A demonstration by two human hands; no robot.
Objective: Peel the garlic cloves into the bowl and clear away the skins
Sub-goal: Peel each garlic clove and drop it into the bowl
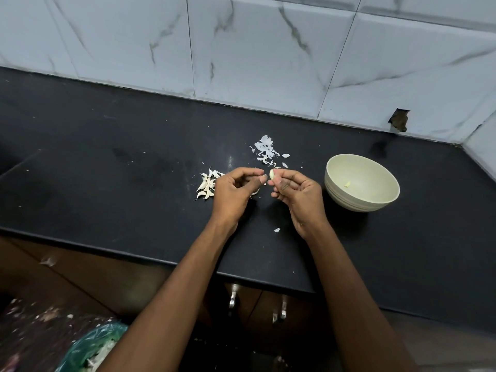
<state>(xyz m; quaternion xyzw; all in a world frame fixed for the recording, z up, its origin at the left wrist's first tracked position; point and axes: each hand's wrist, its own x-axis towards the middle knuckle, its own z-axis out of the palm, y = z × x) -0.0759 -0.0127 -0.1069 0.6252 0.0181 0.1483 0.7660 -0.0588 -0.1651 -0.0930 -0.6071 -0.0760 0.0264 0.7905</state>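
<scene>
Garlic peeling looked barely begun. Largest was the black, glossy countertop (134,162). Just right of the hands sat the pale, ridged bowl (349,196), round and matte, with one small peeled piece (347,184) inside. Papery white skins (265,150) lay beyond the hands, and curved unpeeled cloves (206,185) clustered left of them. The left hand (236,191) was curled, thumb meeting fingers; whether it held skin I couldn't tell. The right hand (298,191) pinched a smooth clove (272,174). Next, I judged, it needed dropping into the bowl.
</scene>
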